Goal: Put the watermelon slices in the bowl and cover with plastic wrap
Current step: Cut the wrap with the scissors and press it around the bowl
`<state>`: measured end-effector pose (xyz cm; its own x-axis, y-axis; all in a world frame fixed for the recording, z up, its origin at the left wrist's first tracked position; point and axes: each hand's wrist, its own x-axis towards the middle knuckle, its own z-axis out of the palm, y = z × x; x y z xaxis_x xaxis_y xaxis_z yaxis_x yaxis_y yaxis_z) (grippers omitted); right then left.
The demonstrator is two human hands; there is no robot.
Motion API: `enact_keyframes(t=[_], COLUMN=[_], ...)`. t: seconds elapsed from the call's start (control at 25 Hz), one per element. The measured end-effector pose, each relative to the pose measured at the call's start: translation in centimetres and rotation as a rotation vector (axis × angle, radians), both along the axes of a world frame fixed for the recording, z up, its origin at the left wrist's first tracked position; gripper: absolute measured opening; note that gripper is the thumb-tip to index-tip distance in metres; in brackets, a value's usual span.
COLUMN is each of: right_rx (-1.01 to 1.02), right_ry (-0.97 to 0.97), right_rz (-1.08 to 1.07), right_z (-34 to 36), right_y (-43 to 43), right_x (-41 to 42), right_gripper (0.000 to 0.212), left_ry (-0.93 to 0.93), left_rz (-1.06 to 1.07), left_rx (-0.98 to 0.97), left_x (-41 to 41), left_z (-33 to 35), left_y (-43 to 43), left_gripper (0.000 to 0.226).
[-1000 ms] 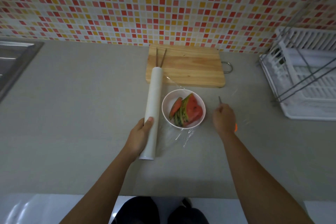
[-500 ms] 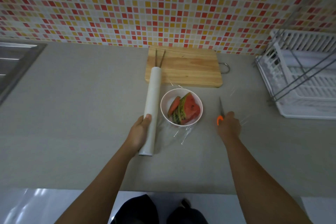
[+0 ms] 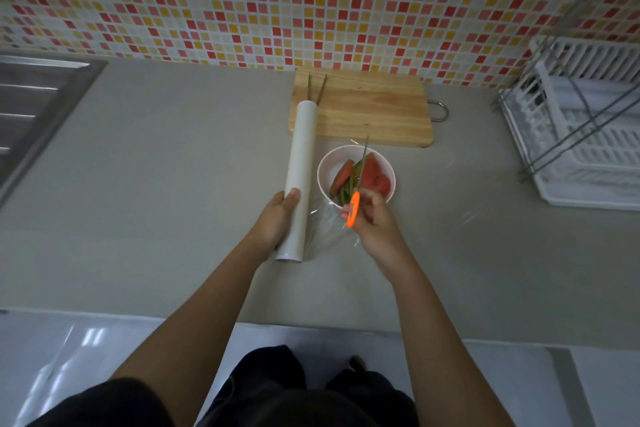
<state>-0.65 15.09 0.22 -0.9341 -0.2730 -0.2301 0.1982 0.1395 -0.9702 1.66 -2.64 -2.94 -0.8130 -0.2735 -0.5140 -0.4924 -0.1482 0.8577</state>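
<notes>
One worktop (image 3: 173, 191), with a wide stretch between the sink and the roll. One dish rack (image 3: 588, 149) at the right edge. One sink (image 3: 34, 107) at the left edge. One cutting board (image 3: 374, 111) at the back edge. One plastic wrap roll (image 3: 302, 163) lies lengthwise, the left grip (image 3: 277, 218) curled round its near end. One bowl (image 3: 325, 166) just right of the roll holds the watermelon slices (image 3: 375, 173); count unclear. One pair of scissors (image 3: 354, 210): the right grip (image 3: 375, 222) holds the orange handle, blades over the bowl. Two chopsticks (image 3: 317, 88) on the board.
</notes>
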Motion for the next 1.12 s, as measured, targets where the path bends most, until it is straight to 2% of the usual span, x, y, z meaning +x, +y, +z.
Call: enact_keyframes(t=[0.16, 0.28, 0.48, 0.68, 0.8, 1.0, 1.12], right_rx=[-0.071, -0.106, -0.156, -0.11, -0.147, -0.118, -0.12], right_ry=[-0.081, -0.116, -0.204, -0.242, -0.269, -0.298, -0.297], right_rz=[-0.037, -0.067, -0.031, 0.004, -0.036, -0.07, -0.069], right_z=[0.1, -0.6, -1.5, -2.0, -2.6, -3.4, -3.6], right_y=[-1.3, -2.1, -2.9, -3.1, -3.2, -3.3, -3.3], right_x=[4.0, 8.0, 12.3, 13.9, 14.1, 14.2, 14.3], right_gripper=[0.019, 0.011, 0.017, 0.022, 0.023, 0.041, 0.045], left_ry=[0.008, 0.022, 0.015, 0.034, 0.025, 0.031, 0.02], left_rz=[-0.032, -0.048, -0.089, -0.091, -0.093, -0.112, -0.111], left_rx=[0.024, 0.079, 0.117, 0.111, 0.112, 0.11, 0.109], left_x=[-0.2, -0.2, -0.4, -0.3, -0.5, -0.6, -0.7], left_z=[0.3, 0.5, 0.9, 0.6, 0.5, 0.6, 0.7], left_y=[-0.3, -0.6, -1.0, -1.3, -1.4, -1.5, -1.5], left_gripper=[0.046, 0.042, 0.035, 0.03, 0.034, 0.031, 0.04])
